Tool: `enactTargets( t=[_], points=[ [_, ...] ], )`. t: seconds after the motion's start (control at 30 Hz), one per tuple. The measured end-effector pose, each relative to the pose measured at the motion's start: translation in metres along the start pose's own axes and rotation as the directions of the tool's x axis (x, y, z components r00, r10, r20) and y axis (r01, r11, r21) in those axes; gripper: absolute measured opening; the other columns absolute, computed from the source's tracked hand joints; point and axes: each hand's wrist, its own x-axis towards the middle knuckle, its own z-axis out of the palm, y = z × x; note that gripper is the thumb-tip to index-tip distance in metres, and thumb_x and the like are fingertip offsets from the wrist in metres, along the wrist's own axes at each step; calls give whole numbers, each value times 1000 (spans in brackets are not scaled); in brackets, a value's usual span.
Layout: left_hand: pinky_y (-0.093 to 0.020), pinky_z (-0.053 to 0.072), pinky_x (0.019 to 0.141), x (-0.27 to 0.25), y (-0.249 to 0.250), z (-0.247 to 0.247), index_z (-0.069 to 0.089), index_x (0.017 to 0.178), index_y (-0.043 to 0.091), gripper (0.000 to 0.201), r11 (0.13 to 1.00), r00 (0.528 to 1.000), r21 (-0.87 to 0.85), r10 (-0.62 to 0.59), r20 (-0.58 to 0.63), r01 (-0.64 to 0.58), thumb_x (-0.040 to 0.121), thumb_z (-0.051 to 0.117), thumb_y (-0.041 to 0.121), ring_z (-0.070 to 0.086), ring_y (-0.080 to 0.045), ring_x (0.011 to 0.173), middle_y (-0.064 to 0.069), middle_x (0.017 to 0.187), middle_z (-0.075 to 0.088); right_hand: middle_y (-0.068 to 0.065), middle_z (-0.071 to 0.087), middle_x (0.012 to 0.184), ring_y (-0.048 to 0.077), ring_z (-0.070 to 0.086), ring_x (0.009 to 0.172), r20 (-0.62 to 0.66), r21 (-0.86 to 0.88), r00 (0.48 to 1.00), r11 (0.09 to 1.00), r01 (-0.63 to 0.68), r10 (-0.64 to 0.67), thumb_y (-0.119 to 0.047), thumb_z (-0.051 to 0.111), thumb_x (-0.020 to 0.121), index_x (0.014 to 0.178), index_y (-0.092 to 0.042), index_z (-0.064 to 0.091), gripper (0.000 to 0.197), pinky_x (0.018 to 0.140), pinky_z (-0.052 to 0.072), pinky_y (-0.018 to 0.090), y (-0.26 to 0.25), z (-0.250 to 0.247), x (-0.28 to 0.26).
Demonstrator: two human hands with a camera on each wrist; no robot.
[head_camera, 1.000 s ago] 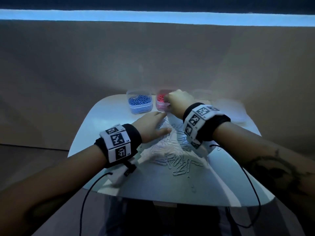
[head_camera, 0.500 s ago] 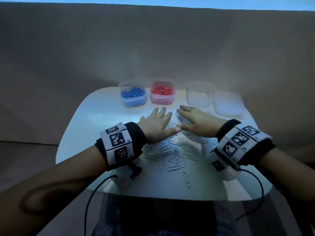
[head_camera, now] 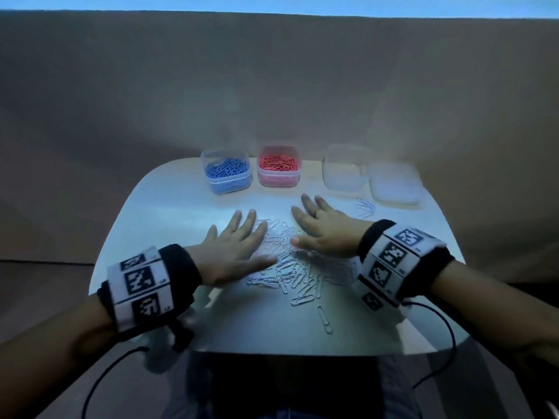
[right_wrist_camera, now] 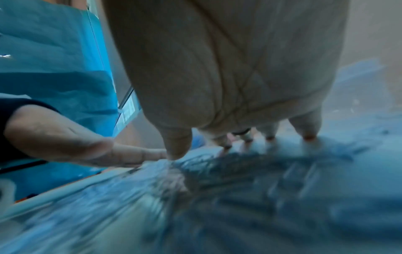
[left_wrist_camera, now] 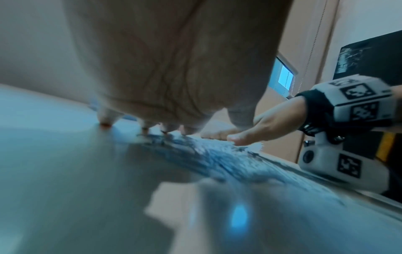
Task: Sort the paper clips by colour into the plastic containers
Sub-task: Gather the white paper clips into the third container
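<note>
Fingers [head_camera: 242, 219] flat; red clips [head_camera: 278, 163] boxed

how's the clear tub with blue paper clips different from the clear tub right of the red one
The clear plastic tub of blue paper clips is filled; the clear plastic tub right of the red one looks empty. The blue tub stands far left in the row, the empty one third along. Both are open-topped, on the white table.

Honestly nothing readable here. The only markings are black-and-white square code patterns on the left wristband [head_camera: 142, 285] and the right wristband [head_camera: 396, 261], plus one on the white camera block [left_wrist_camera: 339, 165] under the right wrist. Tiny print beside them is too blurred to read.
</note>
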Motion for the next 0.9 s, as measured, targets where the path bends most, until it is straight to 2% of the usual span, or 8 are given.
enactTargets(
  t=[0.13, 0.3, 0.47, 0.6, 0.7, 0.77, 0.83, 0.9],
  points=[
    [-42, -4, 115, -21, -8, 9, -27, 142, 25, 134, 997, 999, -53, 48, -12, -48, 31, -12, 98, -35, -5, 129, 13, 138, -39, 2, -17, 155, 20, -17, 143, -48, 234, 998, 972, -17, 29, -47, 28, 96, 148, -20, -2, 66, 116, -4, 36, 24, 3, -37],
    [-48, -1, 115, -37, -9, 16, -45, 118, 12, 135, 987, 998, 159, 17, 68, -27, 20, -13, 99, -39, -15, 127, 3, 133, -48, 8, -20, 155, 30, -16, 143, -72, 145, 954, 950, -277, 289, -50, 30, 95, 148, -19, -6, 71, 117, 3, 51, 55, 16, -39],
    [-53, 5, 113, -32, 1, 20, -42, 123, 10, 136, 972, 998, 234, -23, 63, 8, 16, -27, 92, -41, -18, 124, -4, 131, -49, 13, -28, 151, 35, -23, 140, 38, 170, 969, 954, -245, 242, -55, 21, 94, 146, -14, -15, 75, 116, -2, 48, 33, 21, -37],
    [-48, 4, 114, -25, 9, 23, -28, 143, 21, 141, 971, 999, 232, 42, 27, -47, 20, -29, 91, -36, -17, 131, 0, 135, -45, 8, -26, 152, 27, -24, 140, 56, 257, 993, 959, -118, 108, -51, 23, 95, 147, -15, -13, 72, 115, -8, 40, 12, 20, -50],
    [-52, 2, 114, -22, 17, 24, -26, 143, 25, 137, 984, 997, 165, 64, 45, -71, 25, -20, 95, -31, -17, 138, 3, 143, -41, 7, -28, 152, 27, -25, 140, -13, 281, 987, 948, -148, 158, -52, 24, 94, 146, -20, -15, 73, 115, -7, 43, 15, 9, -46],
    [-52, 2, 114, -21, 21, 23, -25, 144, 25, 119, 991, 998, 126, 46, 41, -51, 50, -2, 95, -28, -18, 139, 0, 149, -36, 10, -27, 152, 29, -25, 140, 14, 209, 982, 960, -187, 188, -53, 23, 94, 146, -17, -15, 74, 115, -5, 45, 17, 8, -37],
    [-48, 1, 115, -21, 21, 18, -23, 145, 26, 98, 996, 999, 89, 17, 33, -20, 78, 27, 77, -26, -18, 140, -1, 150, -34, 11, -25, 153, 29, -23, 141, 66, 162, 985, 972, -170, 162, -53, 23, 95, 147, -17, -13, 73, 117, -2, 48, 15, 10, -32],
    [-46, 2, 118, -24, 19, 9, -22, 145, 27, 98, 999, 1000, 45, 20, 2, -21, 81, 41, 66, -22, -17, 142, -2, 150, -34, 9, -24, 153, 27, -21, 141, 56, 163, 988, 975, -150, 143, -54, 26, 93, 147, -19, -11, 74, 117, 1, 50, 16, 10, -39]
  ],
)
